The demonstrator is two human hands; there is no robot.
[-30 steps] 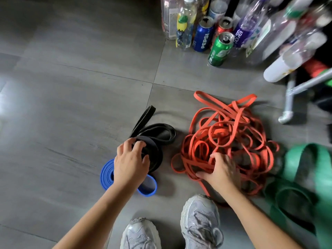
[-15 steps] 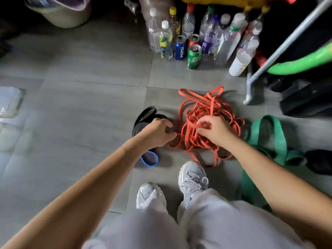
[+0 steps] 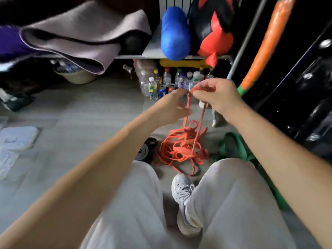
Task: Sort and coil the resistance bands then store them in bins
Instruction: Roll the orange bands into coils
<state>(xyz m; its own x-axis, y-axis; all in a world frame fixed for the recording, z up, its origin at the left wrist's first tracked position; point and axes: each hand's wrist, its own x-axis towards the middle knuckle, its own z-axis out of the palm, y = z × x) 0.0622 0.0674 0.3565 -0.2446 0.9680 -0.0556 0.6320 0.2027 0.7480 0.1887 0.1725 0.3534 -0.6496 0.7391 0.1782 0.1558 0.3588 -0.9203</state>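
My right hand point(image 3: 214, 95) pinches a loop of an orange resistance band point(image 3: 181, 146) and holds it up high; two strands hang from it down to the tangled orange pile on the floor. My left hand point(image 3: 173, 106) is raised just left of the hanging strands, fingers loosely extended beside them, holding nothing that I can see. A coiled black band point(image 3: 145, 150) lies left of the orange pile, partly hidden by my left arm. A wide green band point(image 3: 233, 146) lies on the floor to the right.
Several bottles and cans point(image 3: 165, 83) stand on the floor beneath a shelf holding a folded mat point(image 3: 80, 38), a blue roll point(image 3: 175, 33) and a red bag point(image 3: 215, 42). My legs and a grey shoe point(image 3: 185, 198) fill the foreground. Clear plastic lids point(image 3: 16, 137) lie far left.
I have stood up and the view has risen. My right hand lifted an orange band strand off the pile. My left hand left the black coil and rose beside the strand.
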